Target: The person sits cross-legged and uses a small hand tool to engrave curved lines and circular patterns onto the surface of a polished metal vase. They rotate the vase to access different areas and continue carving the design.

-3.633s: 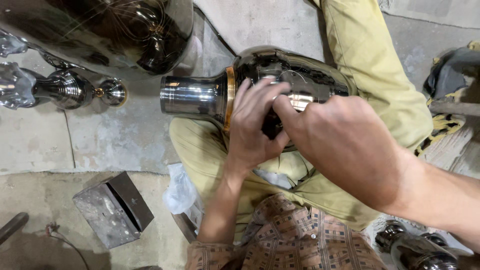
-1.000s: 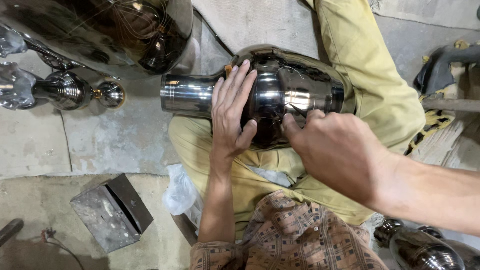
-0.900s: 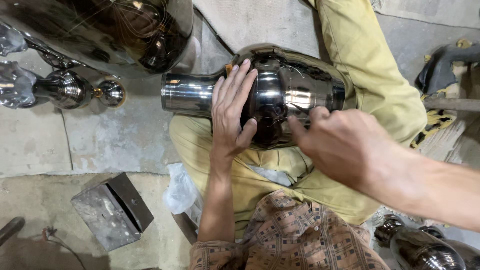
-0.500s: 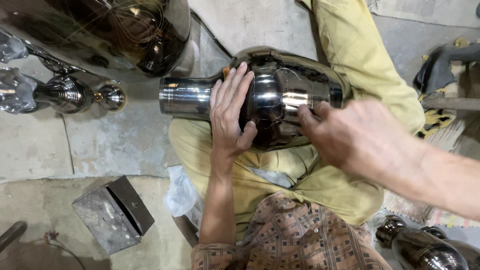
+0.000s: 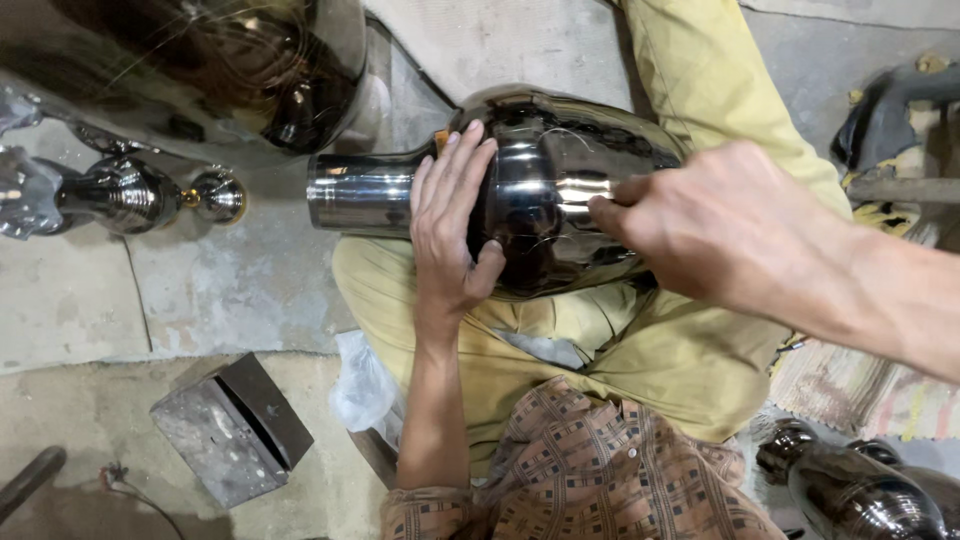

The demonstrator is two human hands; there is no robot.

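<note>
A shiny dark metal vase (image 5: 560,190) lies on its side across my lap, its neck pointing left. My left hand (image 5: 450,230) is spread over the vase's shoulder, thumb hooked under the belly, and holds it steady. My right hand (image 5: 720,230) reaches in from the right with its fingers bunched, the fingertips pressing on the middle of the vase's body. I cannot see whether those fingers pinch a small tool. My yellow trousers (image 5: 640,350) lie under the vase.
A large polished vessel (image 5: 230,60) fills the top left, with a small turned metal piece (image 5: 130,192) on the concrete floor beside it. A metal block (image 5: 230,430) and a plastic bag (image 5: 365,385) lie lower left. More dark vases (image 5: 860,490) stand bottom right by a woven mat (image 5: 860,390).
My right hand has slid to the right along the vase's body. My left hand went from curled over the neck joint to lying flat on the shoulder.
</note>
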